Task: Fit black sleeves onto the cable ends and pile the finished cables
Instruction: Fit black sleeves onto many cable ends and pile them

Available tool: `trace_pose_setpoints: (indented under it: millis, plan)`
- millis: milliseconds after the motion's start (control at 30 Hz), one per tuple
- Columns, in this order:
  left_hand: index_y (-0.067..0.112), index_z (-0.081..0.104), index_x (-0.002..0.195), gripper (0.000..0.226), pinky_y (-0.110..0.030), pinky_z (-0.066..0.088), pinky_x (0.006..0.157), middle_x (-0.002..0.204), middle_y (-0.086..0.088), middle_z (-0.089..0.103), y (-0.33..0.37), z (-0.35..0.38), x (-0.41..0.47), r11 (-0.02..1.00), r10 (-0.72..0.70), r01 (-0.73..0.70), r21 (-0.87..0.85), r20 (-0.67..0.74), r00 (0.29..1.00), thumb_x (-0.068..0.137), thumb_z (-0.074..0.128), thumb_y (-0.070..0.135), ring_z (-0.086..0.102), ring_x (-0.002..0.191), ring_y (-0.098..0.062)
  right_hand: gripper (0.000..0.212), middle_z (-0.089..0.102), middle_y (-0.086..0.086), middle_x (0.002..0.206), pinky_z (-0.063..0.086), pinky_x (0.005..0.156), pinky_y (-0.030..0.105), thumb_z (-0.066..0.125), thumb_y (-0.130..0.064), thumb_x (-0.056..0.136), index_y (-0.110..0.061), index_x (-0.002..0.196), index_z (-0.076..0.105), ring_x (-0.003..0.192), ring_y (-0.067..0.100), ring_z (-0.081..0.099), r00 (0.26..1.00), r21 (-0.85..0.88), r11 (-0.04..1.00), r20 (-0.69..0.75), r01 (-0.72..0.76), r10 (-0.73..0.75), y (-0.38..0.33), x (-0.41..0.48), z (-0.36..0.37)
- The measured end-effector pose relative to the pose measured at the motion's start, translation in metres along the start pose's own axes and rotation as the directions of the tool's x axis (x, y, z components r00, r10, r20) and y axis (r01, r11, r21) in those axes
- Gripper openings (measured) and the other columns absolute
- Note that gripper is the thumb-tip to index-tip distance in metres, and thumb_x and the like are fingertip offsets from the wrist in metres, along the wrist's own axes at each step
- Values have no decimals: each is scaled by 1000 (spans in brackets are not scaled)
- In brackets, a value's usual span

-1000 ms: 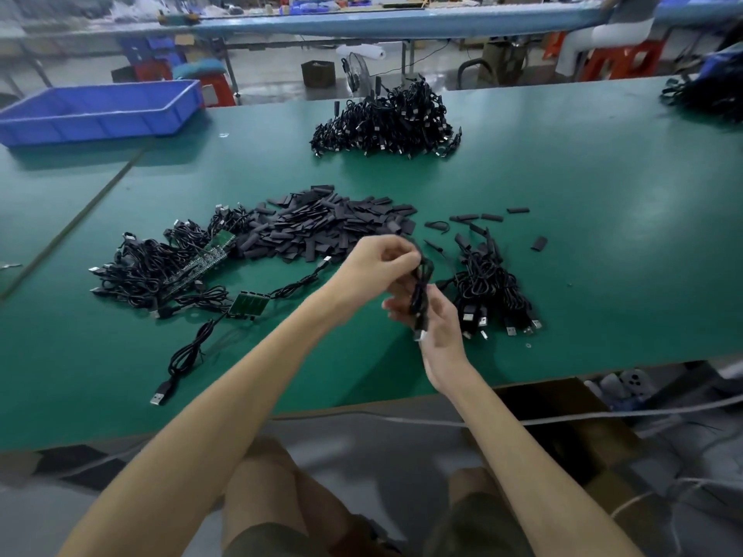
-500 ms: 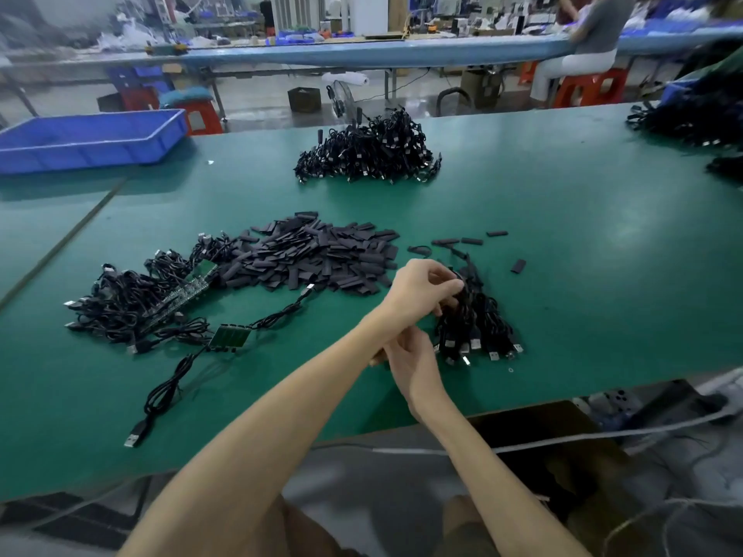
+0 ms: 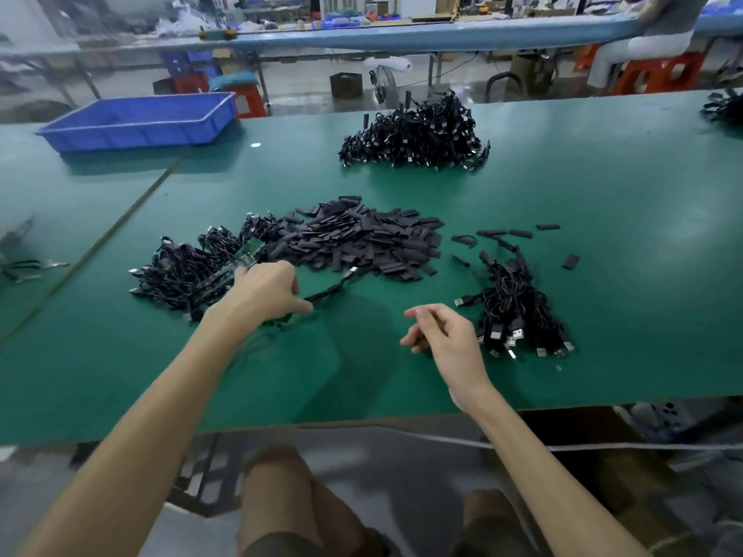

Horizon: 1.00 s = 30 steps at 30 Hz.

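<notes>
Several cable piles (image 3: 414,134) on green table (image 3: 603,195).

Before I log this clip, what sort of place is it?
Most likely an electronics assembly workshop: a green workbench carries heaps of black cables and a pile of black sleeves, and a blue bin sits at its far left.
</notes>
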<state>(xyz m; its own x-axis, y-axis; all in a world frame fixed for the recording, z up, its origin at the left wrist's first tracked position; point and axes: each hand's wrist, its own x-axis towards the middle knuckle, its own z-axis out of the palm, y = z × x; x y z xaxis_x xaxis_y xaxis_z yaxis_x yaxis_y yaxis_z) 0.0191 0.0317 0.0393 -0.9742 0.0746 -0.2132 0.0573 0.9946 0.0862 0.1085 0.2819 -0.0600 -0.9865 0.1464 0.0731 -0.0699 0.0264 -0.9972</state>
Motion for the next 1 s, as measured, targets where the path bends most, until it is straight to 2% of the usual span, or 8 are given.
trace_pose_setpoints:
  millis: [67, 133, 233, 367, 433, 733, 867, 1000]
  plan:
    - [13, 62, 86, 29, -45, 39, 94, 84, 0, 67, -12, 0, -7, 1000, -15, 14, 17, 72, 997, 87, 79, 37, 62, 81, -23, 20, 74, 6, 74, 55, 67, 24, 54, -21, 108, -13, 101, 72, 72, 19, 71, 1000, 2, 1000, 2, -4, 4, 1, 0, 0]
    - [9, 66, 92, 15, -43, 53, 82, 90, -6, 69, -16, 4, -10, 1000, -12, 12, -6, 28, 1000, 90, 76, 19, 66, 81, -25, 20, 74, 6, 74, 56, 68, 25, 55, -21, 108, -14, 101, 72, 72, 19, 70, 1000, -4, 1000, 5, -7, 7, 1, 0, -1]
    - [9, 76, 98, 8, -40, 59, 82, 92, -6, 74, -10, 12, -14, 979, 37, -47, -200, -52, 998, 89, 76, 9, 70, 81, -21, 18, 74, 5, 74, 55, 67, 24, 56, -20, 107, -15, 101, 72, 72, 16, 69, 1000, -29, 1000, 14, 0, 0, 1, 0, 1]
    - [18, 78, 91, 6, -25, 58, 76, 80, 4, 77, 20, 19, -24, 801, 220, -168, -574, 21, 975, 88, 78, 13, 71, 74, -11, 7, 76, -1, 81, 57, 69, 29, 65, -20, 101, -21, 101, 72, 80, 16, 72, 996, -127, 991, 85, 41, -31, -1, 0, 4]
    - [19, 77, 92, 5, -17, 56, 68, 79, 3, 77, 36, 25, -28, 716, 288, -188, -673, 40, 957, 89, 78, 15, 68, 69, -6, 5, 76, -5, 85, 59, 74, 31, 72, -21, 97, -24, 101, 73, 86, 13, 72, 992, -154, 986, 120, 61, -43, -1, -1, 5]
    - [17, 75, 88, 3, -28, 49, 68, 84, -6, 75, 65, 45, -29, 707, 259, -212, -675, -33, 965, 89, 75, 20, 60, 68, -12, 12, 74, -2, 84, 60, 76, 34, 80, -14, 90, -19, 96, 71, 81, 14, 71, 995, -198, 980, 97, 12, 8, 0, 1, 4]
    - [24, 72, 80, 8, -18, 47, 60, 75, 4, 72, 68, 50, -30, 737, 230, -226, -637, -79, 970, 87, 75, 22, 58, 64, -8, 10, 72, 0, 83, 57, 74, 31, 79, -14, 90, -15, 96, 71, 78, 12, 67, 994, -211, 978, 103, 4, 18, 0, 2, 5]
    - [27, 68, 73, 14, -11, 39, 48, 67, 9, 67, 72, 55, -31, 741, 217, -223, -634, -87, 972, 85, 76, 24, 53, 53, 1, 12, 73, 9, 84, 58, 80, 43, 80, -16, 90, -14, 95, 69, 78, 19, 69, 993, -183, 983, 112, -7, 27, -1, 1, 5]
